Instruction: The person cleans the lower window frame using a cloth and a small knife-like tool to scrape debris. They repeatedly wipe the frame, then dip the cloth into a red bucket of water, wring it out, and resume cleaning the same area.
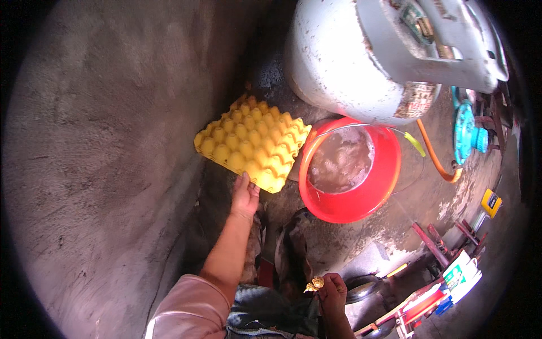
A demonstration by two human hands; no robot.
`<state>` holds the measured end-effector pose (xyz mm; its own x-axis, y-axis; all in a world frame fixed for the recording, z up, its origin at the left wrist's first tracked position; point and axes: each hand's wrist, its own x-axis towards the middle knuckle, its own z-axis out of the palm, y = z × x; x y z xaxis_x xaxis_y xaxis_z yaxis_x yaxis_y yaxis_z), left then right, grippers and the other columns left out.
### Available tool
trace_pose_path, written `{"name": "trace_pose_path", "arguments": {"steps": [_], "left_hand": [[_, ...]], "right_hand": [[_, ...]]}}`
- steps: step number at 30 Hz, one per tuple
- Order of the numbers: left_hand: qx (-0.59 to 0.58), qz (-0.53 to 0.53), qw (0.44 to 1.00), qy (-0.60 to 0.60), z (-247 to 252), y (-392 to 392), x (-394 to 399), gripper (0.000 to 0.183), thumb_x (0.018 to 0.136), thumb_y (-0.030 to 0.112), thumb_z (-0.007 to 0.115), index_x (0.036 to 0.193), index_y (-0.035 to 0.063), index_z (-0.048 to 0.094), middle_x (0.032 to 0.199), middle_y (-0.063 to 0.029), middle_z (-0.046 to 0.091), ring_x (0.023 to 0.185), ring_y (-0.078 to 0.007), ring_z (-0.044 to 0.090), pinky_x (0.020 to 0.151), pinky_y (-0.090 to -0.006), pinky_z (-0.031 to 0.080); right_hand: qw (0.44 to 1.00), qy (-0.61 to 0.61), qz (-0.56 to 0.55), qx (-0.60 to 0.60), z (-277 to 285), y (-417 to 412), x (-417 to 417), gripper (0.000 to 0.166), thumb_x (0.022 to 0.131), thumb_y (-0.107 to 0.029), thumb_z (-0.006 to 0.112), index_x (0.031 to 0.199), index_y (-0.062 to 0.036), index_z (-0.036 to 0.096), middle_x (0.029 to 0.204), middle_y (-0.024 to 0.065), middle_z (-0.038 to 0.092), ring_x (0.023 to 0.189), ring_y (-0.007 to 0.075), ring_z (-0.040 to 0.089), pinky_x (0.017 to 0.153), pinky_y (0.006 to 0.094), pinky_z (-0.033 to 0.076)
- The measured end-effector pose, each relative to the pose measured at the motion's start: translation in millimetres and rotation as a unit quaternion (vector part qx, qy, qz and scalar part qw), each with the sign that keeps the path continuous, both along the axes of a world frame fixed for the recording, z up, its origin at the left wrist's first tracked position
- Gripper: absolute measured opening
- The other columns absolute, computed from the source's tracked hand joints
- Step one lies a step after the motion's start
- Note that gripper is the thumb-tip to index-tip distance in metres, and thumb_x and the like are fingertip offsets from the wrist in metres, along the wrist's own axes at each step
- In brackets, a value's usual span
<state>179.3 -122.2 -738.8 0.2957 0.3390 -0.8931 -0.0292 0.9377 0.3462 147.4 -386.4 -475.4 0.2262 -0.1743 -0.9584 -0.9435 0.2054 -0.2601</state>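
My left hand grips the near edge of a yellow egg tray, thumb on top and fingers beneath. Rows of raised cups cover the tray, and no eggs show on it. Close to its right side stands a red plastic bucket with a wire handle, partly filled with cloudy, foamy water. Low in the view, near my lap, my right hand pinches a small, knobbly gold-coloured object. What exactly that object is, I cannot tell.
A white gas cylinder with rust spots stands behind the bucket. An orange hose runs near a turquoise lidded container. A rough wall rises at left. A dark pan and red wooden legs lie right.
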Motion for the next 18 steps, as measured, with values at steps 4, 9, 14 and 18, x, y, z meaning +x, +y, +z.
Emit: {"name": "trace_pose_path", "arguments": {"steps": [4,9,14,18], "left_hand": [[0.087,-0.020,0.996,0.008,38.6,-22.3,18.5,0.003,0.095,0.009,0.063,0.095,0.0071,0.061,0.102,-0.0035,0.068,0.091,-0.0136,0.063,0.084,-0.0284,0.052],[0.275,-0.194,0.940,0.058,63.7,-3.0,27.9,0.007,0.090,0.003,0.067,0.093,0.0052,0.060,0.088,0.0004,0.064,0.079,-0.0081,0.056,0.075,-0.0231,0.046],[0.346,-0.300,0.885,0.081,79.9,41.3,56.0,0.006,0.092,0.007,0.064,0.093,0.0044,0.059,0.089,-0.0002,0.062,0.080,-0.0101,0.053,0.076,-0.0259,0.045],[0.354,-0.305,0.884,0.002,77.9,88.8,93.6,0.006,0.095,0.009,0.061,0.092,0.0051,0.058,0.090,-0.0004,0.062,0.082,-0.0101,0.054,0.078,-0.0273,0.046]], "right_hand": [[0.999,-0.019,-0.033,0.002,0.3,-7.8,-4.9,0.011,0.098,-0.008,0.055,0.087,-0.0065,0.056,0.057,-0.0040,0.038,0.046,0.0059,0.034,0.041,0.0242,0.033],[0.999,-0.032,-0.030,0.021,11.0,-14.0,-4.5,0.010,0.098,-0.012,0.056,0.090,-0.0042,0.055,0.058,-0.0011,0.040,0.048,0.0089,0.037,0.046,0.0267,0.036],[0.997,-0.062,-0.027,0.030,9.9,-19.3,-5.9,0.011,0.098,-0.013,0.052,0.094,-0.0026,0.054,0.056,-0.0006,0.039,0.049,0.0096,0.037,0.049,0.0299,0.039],[0.996,-0.064,-0.034,0.044,6.0,-20.4,-11.0,0.011,0.098,-0.012,0.052,0.095,-0.0024,0.055,0.056,-0.0003,0.040,0.049,0.0098,0.038,0.049,0.0302,0.039]]}}
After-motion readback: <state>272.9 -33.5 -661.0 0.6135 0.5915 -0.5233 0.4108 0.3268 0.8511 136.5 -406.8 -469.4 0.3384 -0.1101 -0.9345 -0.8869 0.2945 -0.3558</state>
